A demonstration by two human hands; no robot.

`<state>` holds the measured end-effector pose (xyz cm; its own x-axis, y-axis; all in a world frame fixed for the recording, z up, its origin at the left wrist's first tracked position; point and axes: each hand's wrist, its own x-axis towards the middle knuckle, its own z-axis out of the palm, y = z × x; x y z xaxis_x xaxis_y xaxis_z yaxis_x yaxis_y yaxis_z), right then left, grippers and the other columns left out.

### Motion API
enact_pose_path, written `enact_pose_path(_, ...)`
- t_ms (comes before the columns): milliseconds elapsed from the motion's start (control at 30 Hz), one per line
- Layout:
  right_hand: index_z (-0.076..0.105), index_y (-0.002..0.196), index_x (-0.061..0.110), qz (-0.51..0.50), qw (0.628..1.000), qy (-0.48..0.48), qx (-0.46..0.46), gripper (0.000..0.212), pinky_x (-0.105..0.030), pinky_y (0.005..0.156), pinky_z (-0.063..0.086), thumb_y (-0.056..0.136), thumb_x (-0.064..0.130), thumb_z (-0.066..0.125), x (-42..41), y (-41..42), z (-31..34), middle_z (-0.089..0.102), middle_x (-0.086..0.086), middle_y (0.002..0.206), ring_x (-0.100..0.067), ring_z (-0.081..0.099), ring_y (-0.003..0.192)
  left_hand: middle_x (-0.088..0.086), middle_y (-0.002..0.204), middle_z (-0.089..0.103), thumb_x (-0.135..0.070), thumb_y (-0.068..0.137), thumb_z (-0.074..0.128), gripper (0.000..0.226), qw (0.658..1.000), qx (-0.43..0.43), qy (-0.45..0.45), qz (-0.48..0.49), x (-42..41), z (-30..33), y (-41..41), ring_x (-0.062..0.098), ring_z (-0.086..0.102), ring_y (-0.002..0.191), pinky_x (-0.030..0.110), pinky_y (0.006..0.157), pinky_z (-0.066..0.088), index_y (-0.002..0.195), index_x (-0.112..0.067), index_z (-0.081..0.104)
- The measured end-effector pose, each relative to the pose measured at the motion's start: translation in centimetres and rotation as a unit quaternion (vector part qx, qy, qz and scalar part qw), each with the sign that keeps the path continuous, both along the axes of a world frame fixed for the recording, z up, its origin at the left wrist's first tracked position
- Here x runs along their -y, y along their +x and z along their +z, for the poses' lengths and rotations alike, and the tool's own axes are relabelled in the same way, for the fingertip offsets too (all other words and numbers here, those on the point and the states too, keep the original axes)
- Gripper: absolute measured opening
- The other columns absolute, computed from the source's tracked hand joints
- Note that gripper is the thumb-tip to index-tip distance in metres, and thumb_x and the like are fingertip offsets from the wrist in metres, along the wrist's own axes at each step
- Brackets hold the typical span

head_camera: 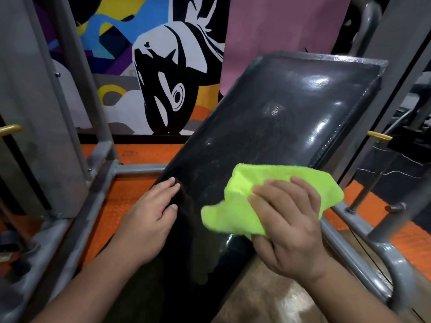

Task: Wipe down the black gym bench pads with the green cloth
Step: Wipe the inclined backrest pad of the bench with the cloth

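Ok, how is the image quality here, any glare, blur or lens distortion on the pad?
Head view: bright glare patches on the upper black pad; wide-angle bending of the frame bars at the edges; the green cloth and right hand are slightly soft; the left hand is fairly sharp; the pad's lower end is dark.

The black gym bench pad (pixel 279 117) is seen inclined, its upper end raised toward the right; the glossy surface shows highlights and faint streaks. The green cloth (pixel 235 210), bright lime and crumpled, is pressed flat against the pad's lower right portion, partly overhanging its right edge.
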<state>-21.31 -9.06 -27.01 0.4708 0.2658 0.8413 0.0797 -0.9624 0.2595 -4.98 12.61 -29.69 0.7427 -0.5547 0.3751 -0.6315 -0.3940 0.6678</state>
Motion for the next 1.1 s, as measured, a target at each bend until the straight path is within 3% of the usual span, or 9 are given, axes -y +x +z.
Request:
enact_pose_path(67, 0.074, 0.106, 0.007, -0.027, 0.999, 0.028, -0.004, 0.038, -0.056, 0.106, 0.035, 0.078, 0.026, 0.058, -1.1, 0.3, 0.2, 0.071, -0.01, 0.113, -0.034, 0.06, 0.114, -0.019, 0.152, 0.039, -0.033, 0.096, 0.049, 0.047, 1.0, 0.0, -0.004, 0.002, 0.1, 0.0, 0.1, -0.002, 0.031, 0.142, 0.028, 0.118, 0.023, 0.142, -0.027, 0.053)
enact_pose_path(167, 0.076, 0.105, 0.008, -0.014, 0.999, -0.021, -0.04, 0.036, -0.055, 0.109, 0.034, 0.081, 0.026, 0.057, -0.8, -0.6, -0.3, 0.07, -0.01, 0.119, -0.033, 0.059, 0.119, -0.023, 0.152, 0.036, -0.03, 0.099, 0.05, 0.044, 1.0, -0.005, 0.0, -0.003, -0.1, 0.1, 0.0, -0.003, 0.029, 0.142, 0.03, 0.119, 0.023, 0.143, -0.03, 0.051)
enact_pose_path(333, 0.074, 0.105, 0.009, -0.061, 0.995, 0.006, -0.083, 0.033, -0.057, 0.111, 0.032, 0.078, 0.024, 0.06, -2.3, -0.3, 1.2, 0.068, -0.007, 0.122, -0.033, 0.056, 0.126, -0.023, 0.152, 0.035, -0.021, 0.099, 0.052, 0.045, 1.0, -0.005, 0.005, 0.01, 0.0, 0.1, 0.2, -0.004, 0.028, 0.141, 0.019, 0.115, 0.018, 0.144, -0.029, 0.051)
enact_pose_path(533, 0.073, 0.11, 0.011, -0.048, 0.988, -0.034, -0.142, 0.035, -0.056, 0.113, 0.031, 0.083, 0.026, 0.055, -2.6, -1.6, 0.5, 0.067, -0.005, 0.126, -0.03, 0.052, 0.133, -0.022, 0.155, 0.031, -0.023, 0.101, 0.05, 0.046, 1.0, -0.015, 0.019, -0.018, -0.4, 0.6, 0.1, -0.009, 0.022, 0.142, 0.009, 0.11, 0.011, 0.147, -0.029, 0.046)
enact_pose_path(633, 0.07, 0.114, 0.011, -0.089, 0.983, 0.001, -0.16, 0.037, -0.057, 0.115, 0.028, 0.081, 0.027, 0.061, -4.4, -0.7, 0.8, 0.065, -0.005, 0.129, -0.031, 0.049, 0.136, -0.022, 0.154, 0.032, -0.025, 0.102, 0.05, 0.044, 0.999, -0.043, 0.0, -0.005, -0.4, 1.0, 0.0, -0.006, 0.024, 0.143, 0.013, 0.112, 0.014, 0.146, -0.028, 0.048)
enact_pose_path(767, 0.07, 0.117, 0.012, -0.073, 0.979, -0.042, -0.184, 0.039, -0.056, 0.115, 0.029, 0.082, 0.027, 0.059, -3.5, -1.6, 1.0, 0.064, -0.005, 0.132, -0.03, 0.047, 0.138, -0.024, 0.153, 0.031, -0.031, 0.102, 0.048, 0.044, 0.999, -0.039, -0.014, -0.012, -0.8, 1.7, -1.5, -0.009, 0.024, 0.141, 0.018, 0.115, 0.016, 0.146, -0.029, 0.047)
enact_pose_path(900, 0.068, 0.115, 0.012, -0.125, 0.974, 0.015, -0.188, 0.037, -0.056, 0.117, 0.025, 0.085, 0.03, 0.055, -4.9, 0.2, 2.4, 0.065, -0.005, 0.13, -0.031, 0.047, 0.137, -0.025, 0.152, 0.033, -0.037, 0.102, 0.047, 0.045, 0.999, -0.027, -0.024, 0.002, -0.5, 1.7, -2.8, -0.008, 0.026, 0.141, 0.024, 0.118, 0.021, 0.146, -0.031, 0.047)
enact_pose_path(1000, 0.067, 0.118, 0.012, -0.096, 0.973, -0.024, -0.209, 0.039, -0.057, 0.116, 0.028, 0.085, 0.03, 0.057, -5.4, -0.2, 1.4, 0.063, -0.006, 0.132, -0.031, 0.046, 0.138, -0.022, 0.153, 0.036, -0.037, 0.102, 0.046, 0.046, 1.0, -0.02, -0.005, 0.007, -0.9, 1.3, -3.4, -0.004, 0.028, 0.142, 0.033, 0.12, 0.026, 0.147, -0.031, 0.046)
enact_pose_path(1100, 0.068, 0.119, 0.013, -0.099, 0.972, -0.029, -0.213, 0.04, -0.055, 0.117, 0.027, 0.085, 0.031, 0.056, -4.4, -0.9, 2.0, 0.064, -0.005, 0.132, -0.03, 0.047, 0.137, -0.021, 0.15, 0.037, -0.038, 0.102, 0.044, 0.045, 0.999, -0.007, 0.026, 0.021, -2.0, 0.6, -2.7, 0.0, 0.03, 0.142, 0.027, 0.118, 0.024, 0.146, -0.028, 0.048)
